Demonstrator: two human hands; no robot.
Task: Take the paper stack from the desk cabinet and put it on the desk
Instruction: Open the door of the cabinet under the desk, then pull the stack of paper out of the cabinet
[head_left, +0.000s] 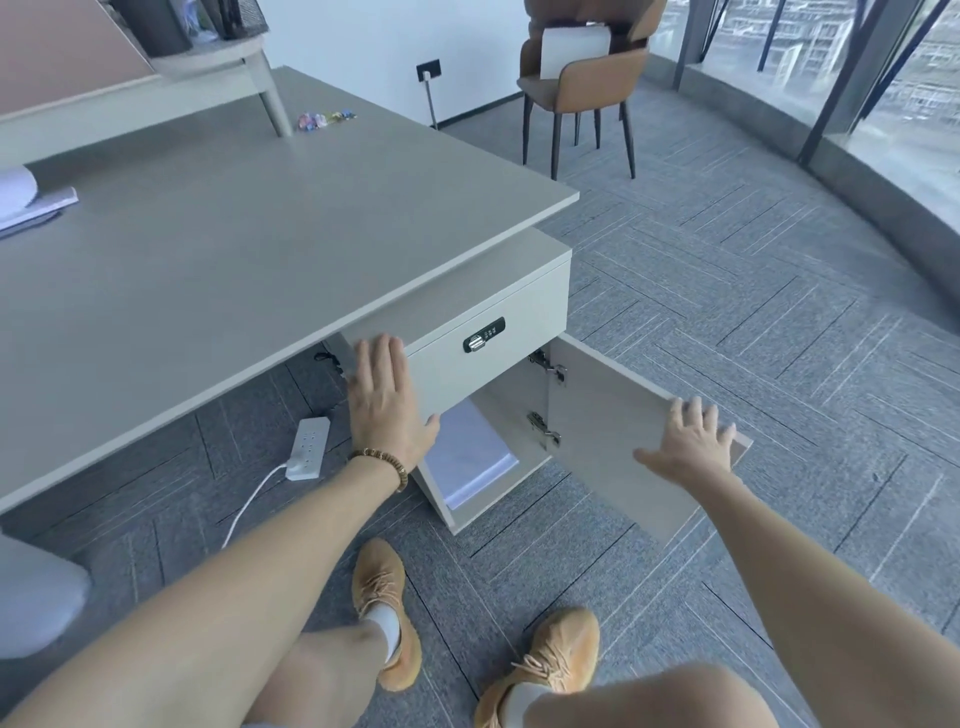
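Note:
A white paper stack (467, 457) lies flat on the floor of the desk cabinet (519, 301), under a drawer with a combination lock (484, 335). The cabinet door (613, 415) is swung wide to the right. My right hand (685, 441) rests on the door's outer edge, fingers curled over it. My left hand (387, 400) lies flat with spread fingers against the left end of the drawer front, just above the opening and holding nothing. The grey desk (234, 249) spreads out to the left above the cabinet.
A white power strip (309, 449) with its cable lies on the carpet under the desk. Papers (31, 202) sit at the desk's left edge, small colourful items (324, 118) at its back. A brown chair (582, 78) stands beyond. My feet in orange shoes (387, 608) are below.

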